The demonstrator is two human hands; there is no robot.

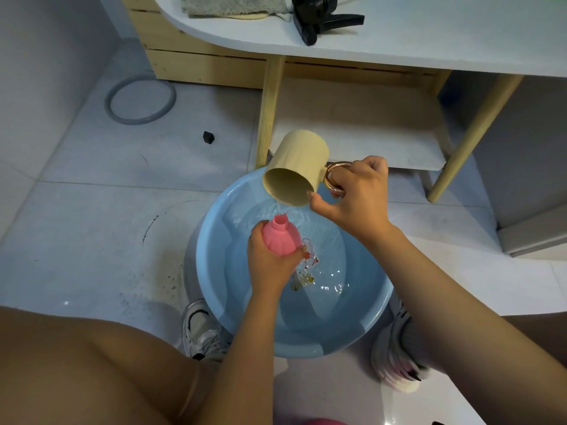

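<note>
Curled round the lower body of one pink ribbed plastic bottle [280, 237], the left hand [270, 260] holds it with fingers and thumb wrapped tight. The right hand [357, 194] grips the rose-gold ring handle [334, 179] of one beige plastic cup [296, 168], with fingers hooked through the ring and the thumb stretched towards the cup's rim.

The bottle's long axis stands steep, and its open neck points up and slightly away from the person. Neck and shoulder stick out above the left hand, and the rest is hidden in the grip. The cup is tipped, its long axis slanting from the base at upper right to the mouth at lower left. The mouth faces down towards the bottle, and the cup's body lies to the left of the right hand.

A thin stream of water [277, 207] falls from the cup's rim onto the bottle's neck. Both are held over one round light-blue plastic basin [205, 265], which holds water and stands on the tiled floor between two white trainers [201, 328].

Beyond it, a white-topped wooden table [429, 38] carries one black spray-trigger head [319, 18] and one grey cloth [233, 6]. One grey ring [139, 99] and one small black block [208, 137] lie on the floor.
</note>
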